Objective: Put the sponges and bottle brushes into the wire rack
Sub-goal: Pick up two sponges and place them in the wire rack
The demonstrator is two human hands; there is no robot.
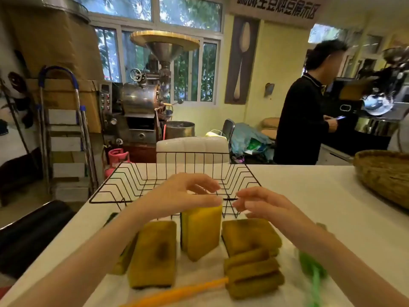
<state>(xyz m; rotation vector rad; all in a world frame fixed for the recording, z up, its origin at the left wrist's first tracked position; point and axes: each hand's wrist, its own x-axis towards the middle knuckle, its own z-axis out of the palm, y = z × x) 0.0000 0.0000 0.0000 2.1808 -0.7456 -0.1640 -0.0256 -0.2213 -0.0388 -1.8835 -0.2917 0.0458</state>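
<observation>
Several sponges [152, 253] crowd before the wire rack [174, 180]; left hand [177, 196] fingers hold one, right hand [261, 204] fingers spread.

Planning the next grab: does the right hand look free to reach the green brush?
Probably yes. The right hand is open and empty, and the green brush lies uncovered on the table just beside that forearm, with nothing lying between them.
</observation>
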